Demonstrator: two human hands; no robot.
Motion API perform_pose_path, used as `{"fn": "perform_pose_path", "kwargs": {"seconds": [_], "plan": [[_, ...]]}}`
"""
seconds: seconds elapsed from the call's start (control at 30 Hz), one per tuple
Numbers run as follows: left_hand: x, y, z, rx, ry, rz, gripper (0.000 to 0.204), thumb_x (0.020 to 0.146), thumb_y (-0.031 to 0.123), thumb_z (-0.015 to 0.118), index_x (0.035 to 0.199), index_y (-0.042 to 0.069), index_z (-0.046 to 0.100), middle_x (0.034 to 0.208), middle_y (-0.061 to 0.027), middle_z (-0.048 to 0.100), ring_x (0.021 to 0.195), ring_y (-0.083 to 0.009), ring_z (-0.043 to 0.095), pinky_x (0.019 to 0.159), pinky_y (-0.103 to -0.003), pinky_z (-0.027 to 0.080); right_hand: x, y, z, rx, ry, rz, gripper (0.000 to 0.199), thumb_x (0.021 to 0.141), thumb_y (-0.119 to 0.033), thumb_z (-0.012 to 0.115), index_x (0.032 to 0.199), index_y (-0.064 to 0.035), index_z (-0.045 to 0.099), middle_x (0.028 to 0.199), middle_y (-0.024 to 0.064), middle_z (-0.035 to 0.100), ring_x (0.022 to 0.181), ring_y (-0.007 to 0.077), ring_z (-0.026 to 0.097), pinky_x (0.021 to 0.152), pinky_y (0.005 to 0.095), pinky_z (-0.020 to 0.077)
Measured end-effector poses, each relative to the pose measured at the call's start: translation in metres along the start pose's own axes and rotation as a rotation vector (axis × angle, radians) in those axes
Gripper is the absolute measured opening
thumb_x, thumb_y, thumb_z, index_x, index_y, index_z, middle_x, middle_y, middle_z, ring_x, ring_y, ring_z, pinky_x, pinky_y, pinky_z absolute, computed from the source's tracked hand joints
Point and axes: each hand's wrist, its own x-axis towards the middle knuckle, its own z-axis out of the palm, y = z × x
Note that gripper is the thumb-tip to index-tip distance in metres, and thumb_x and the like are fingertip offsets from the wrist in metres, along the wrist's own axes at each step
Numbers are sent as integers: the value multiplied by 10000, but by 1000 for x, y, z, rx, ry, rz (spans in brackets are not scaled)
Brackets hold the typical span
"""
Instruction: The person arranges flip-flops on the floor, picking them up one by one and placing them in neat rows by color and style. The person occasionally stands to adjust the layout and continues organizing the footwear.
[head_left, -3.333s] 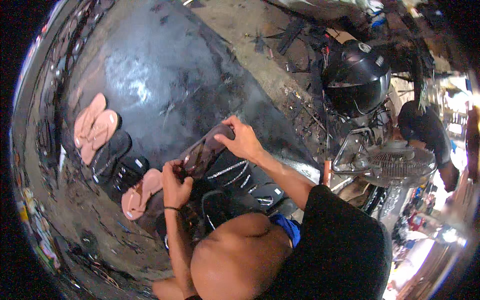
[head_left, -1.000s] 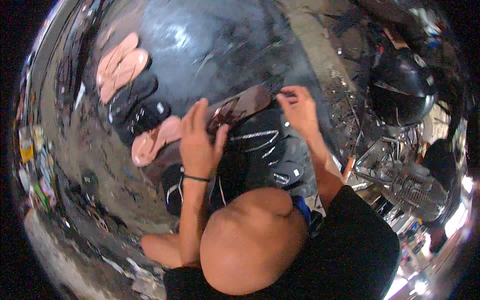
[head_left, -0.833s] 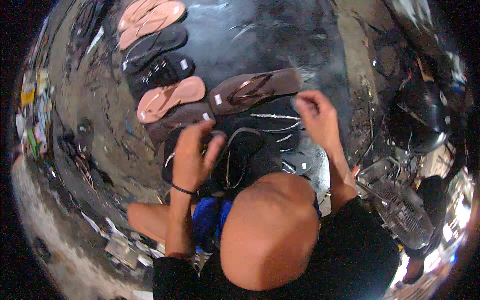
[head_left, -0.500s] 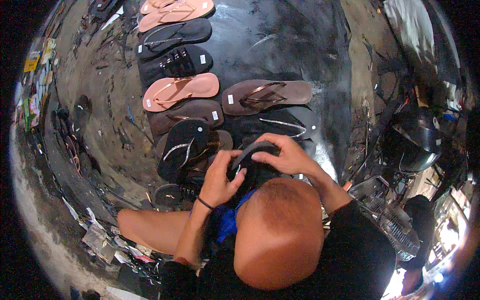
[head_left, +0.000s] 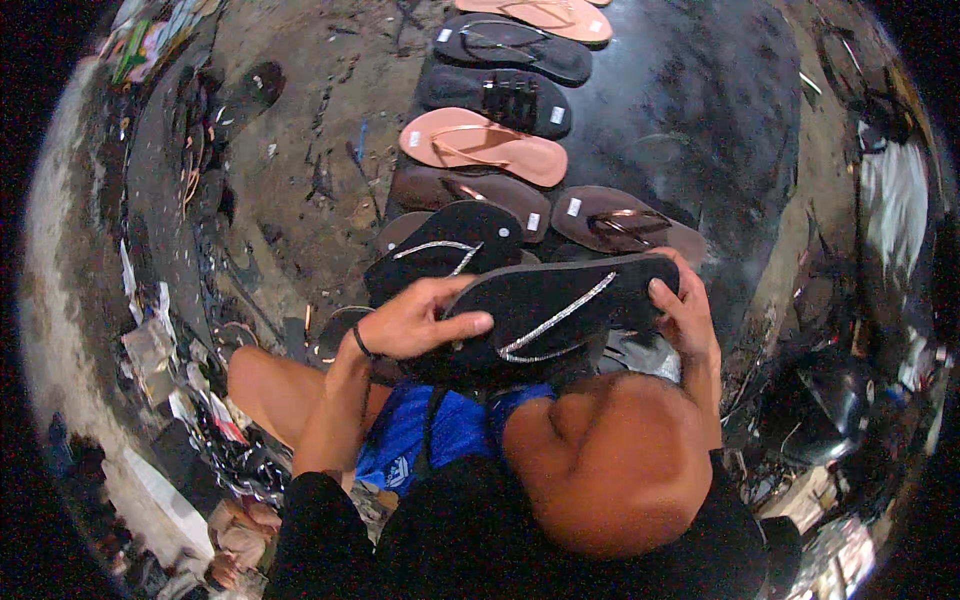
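A black flip-flop (head_left: 545, 305) with a glittering silver strap spans the space between my hands. My left hand (head_left: 420, 322) grips one end, thumb lying over the sole's top. At the other end, my right hand (head_left: 684, 300) pinches the sole's edge between thumb and fingers. Just beyond my left hand lies a similar black flip-flop (head_left: 450, 240) with a silver strap, partly covering other footwear. A dark brown flip-flop (head_left: 625, 222) rests past the held one, toward the right.
Up the dark sheet (head_left: 690, 110) runs a row of sandals, including a pink flip-flop (head_left: 484, 147), a brown one (head_left: 480, 195) and a black strapped slide (head_left: 500, 100). Scraps litter the floor at the left. A rounded black object (head_left: 820, 405) stands at the right.
The flip-flop was bent between my hands; now it is straightened out, its strapped top showing. My hands have moved farther apart. The view has shifted, so the row appears farther right.
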Motion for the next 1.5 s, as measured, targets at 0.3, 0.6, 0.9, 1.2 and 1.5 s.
{"fn": "perform_pose_path", "kwargs": {"seconds": [0.3, 0.6, 0.9, 1.2, 1.5], "plan": [[12, -55, -46, 945, 578, 14, 1089, 540, 124, 894, 1475, 87, 338, 1316, -204, 531, 1179, -404, 533, 1001, -438, 453, 11, -2, 53, -1079, 105, -380, 785, 798, -409, 784, 1381, -10, 442, 1358, 220, 467, 1267, 397, 470, 1048, 455, 416], [6, 36, -10, 524, 89, 94, 630, 758, 176, 845, 1279, -6, 541, 1117, -125, 691, 1002, -227, 663, 882, -344, 516, 5, -5, 33, -151, -70, -92, 433, 927, -241, 692, 1260, 10, 579, 1133, 89, 679, 1046, 175, 618, 929, 338, 488], [90, 46, -3, 159, 241, 148, 393, 816, 173, 805, 1129, -30, 681, 1017, -54, 694, 941, -127, 623, 860, -289, 505, -13, -16, -33, -83, 331, 66, 517, 943, -330, 672, 1336, -19, 542, 1101, 67, 655, 966, 121, 613, 863, 278, 506], [189, 119, -18, 65, 228, 396, 490, 859, 151, 767, 1262, -56, 581, 1095, -80, 687, 961, -134, 642, 887, -283, 515, 62, -79, -91, -39, 498, -483, 538, 931, -163, 682, 1385, -4, 442, 1139, 133, 636, 948, 203, 665, 822, 338, 579], [239, 59, -32, 179, 520, 75, 575, 743, 279, 870, 1170, -43, 658, 1018, -123, 708, 901, -177, 673, 797, -306, 530, 78, -15, -116, -303, 724, -353, 480, 854, -174, 775, 1276, -28, 599, 962, 80, 695, 835, 107, 638, 712, 252, 521]]}}
